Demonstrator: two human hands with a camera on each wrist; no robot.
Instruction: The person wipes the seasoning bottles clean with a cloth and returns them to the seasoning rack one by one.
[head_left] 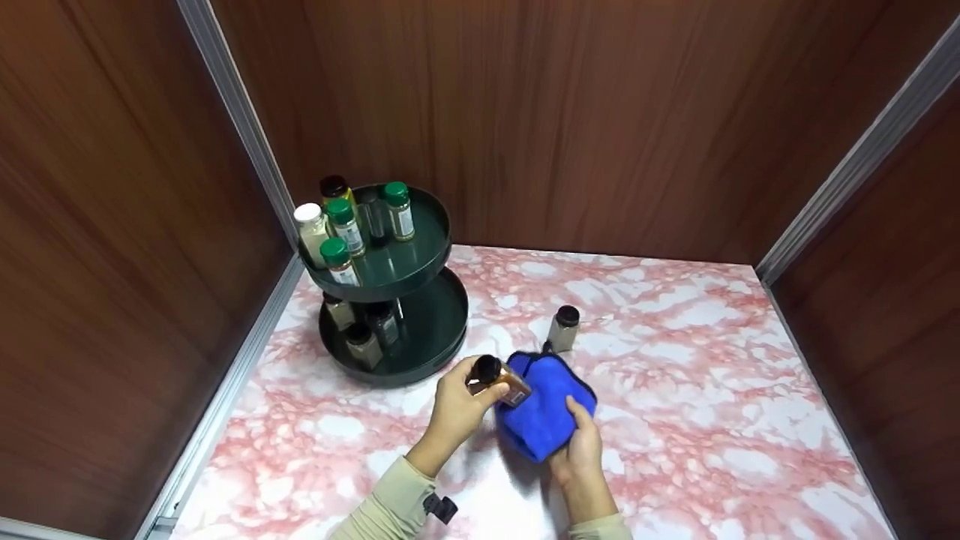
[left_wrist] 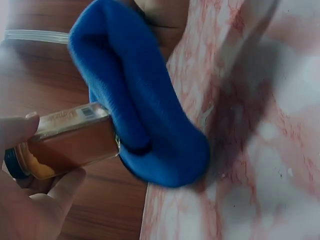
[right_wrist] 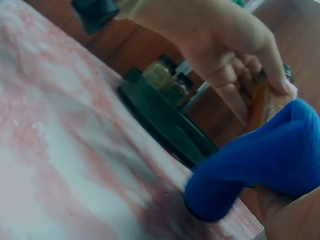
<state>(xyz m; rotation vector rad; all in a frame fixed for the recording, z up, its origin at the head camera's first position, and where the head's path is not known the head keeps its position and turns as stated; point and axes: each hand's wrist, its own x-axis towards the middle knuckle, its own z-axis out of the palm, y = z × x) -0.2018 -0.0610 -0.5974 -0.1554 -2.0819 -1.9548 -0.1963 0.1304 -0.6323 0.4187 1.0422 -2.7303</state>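
- Right hand [head_left: 585, 450] grips soft, folded blue cloth [head_left: 541, 416].
- Left hand [head_left: 456, 403] pinches square-sided amber jar [head_left: 514, 388], base against blue cloth.
- Round green two-tier rack [head_left: 437, 326] left of blue cloth; pale jar [head_left: 563, 336] just behind it.

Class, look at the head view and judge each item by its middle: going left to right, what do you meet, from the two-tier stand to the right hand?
Two-tier stand → left hand → held bottle → blue cloth → right hand.
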